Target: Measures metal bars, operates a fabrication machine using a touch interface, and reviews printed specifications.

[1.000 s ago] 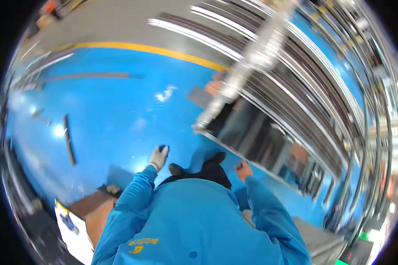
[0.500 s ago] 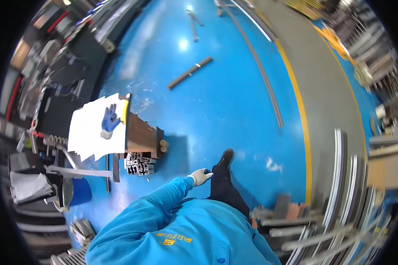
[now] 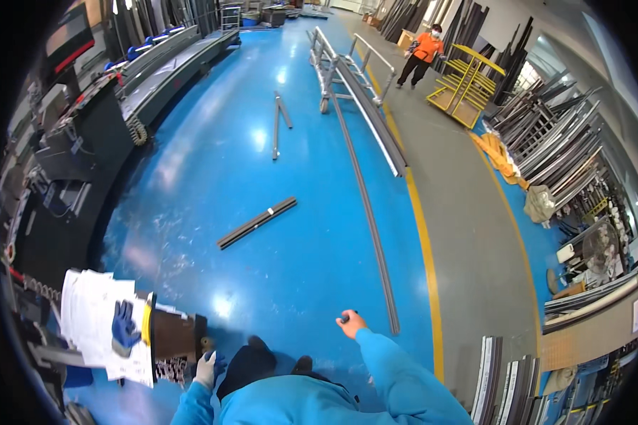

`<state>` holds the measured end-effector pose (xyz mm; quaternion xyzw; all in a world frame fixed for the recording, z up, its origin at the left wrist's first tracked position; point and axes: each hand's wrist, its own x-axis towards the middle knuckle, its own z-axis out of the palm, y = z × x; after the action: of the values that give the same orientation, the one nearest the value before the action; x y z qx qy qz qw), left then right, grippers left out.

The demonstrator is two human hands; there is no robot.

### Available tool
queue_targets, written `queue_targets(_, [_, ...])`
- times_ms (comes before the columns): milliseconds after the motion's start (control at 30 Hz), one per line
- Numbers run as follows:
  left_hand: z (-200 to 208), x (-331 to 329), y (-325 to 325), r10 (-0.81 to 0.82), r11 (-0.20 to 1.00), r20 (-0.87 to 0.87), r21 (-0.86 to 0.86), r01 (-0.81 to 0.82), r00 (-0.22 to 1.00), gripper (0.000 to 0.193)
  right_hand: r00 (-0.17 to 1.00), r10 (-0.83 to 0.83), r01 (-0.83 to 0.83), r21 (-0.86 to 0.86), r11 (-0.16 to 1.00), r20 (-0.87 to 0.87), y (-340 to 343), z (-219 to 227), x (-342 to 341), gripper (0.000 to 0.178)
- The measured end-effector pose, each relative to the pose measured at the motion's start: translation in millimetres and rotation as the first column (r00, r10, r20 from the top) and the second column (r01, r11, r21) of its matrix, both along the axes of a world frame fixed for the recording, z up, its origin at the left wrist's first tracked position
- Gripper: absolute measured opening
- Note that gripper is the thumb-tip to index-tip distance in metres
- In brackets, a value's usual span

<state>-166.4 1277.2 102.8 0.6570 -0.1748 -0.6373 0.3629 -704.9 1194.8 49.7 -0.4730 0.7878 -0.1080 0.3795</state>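
My left hand (image 3: 205, 370) hangs low beside the paper-covered stand, in a glove with a white back and blue palm side. Its fingers look loosely apart, and I see nothing held. Out in front on the right is my right hand (image 3: 350, 325), bare, its fingers curled round a small dark thing whose kind I cannot make out. On white paper sheets (image 3: 85, 312) at the lower left lies a loose blue glove (image 3: 125, 327). A brown block-shaped piece (image 3: 174, 335) extends from the sheets toward my left hand.
Dark bars (image 3: 259, 223) lie on the blue floor ahead, with a long profile (image 3: 365, 205) farther right. A wheeled rack (image 3: 326, 64) carries more profiles. Beyond the yellow line, a person in orange (image 3: 427, 49) is near a yellow cart (image 3: 468, 85). Machinery (image 3: 71, 156) stands left.
My view has lifted and swung, bringing the far hall and the person in orange into sight. My right hand has come into view, and the paper-covered stand now sits lower left.
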Motion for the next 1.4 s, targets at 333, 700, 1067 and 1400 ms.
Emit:
queue_targets(333, [91,-39,-286,-0.073,0.960,-0.131,-0.279,0.034,0.989,0.033,1.000,0.027,-0.027,0.043,0.999,-0.001,-157,16,84,0.051])
queue_targets(700, [144,-44,-549,-0.460,0.829,-0.151,-0.425,0.363,0.875,0.034,0.970,-0.235,0.214,0.261,0.942,0.055,-262,-49,118,0.046])
queue_targets(1067, [135,58,-664,-0.188,0.949,0.296,-0.190,0.251,0.936,0.041,0.927,0.128,-0.190,0.148,0.971,0.352,-628,-63,191,0.036])
queue_targets(1400, [88,118,-698,0.367,0.924,0.211,-0.197,-0.328,0.906,0.041,0.868,0.193,-0.299,0.172,0.939,0.457,-907,-28,304,0.024])
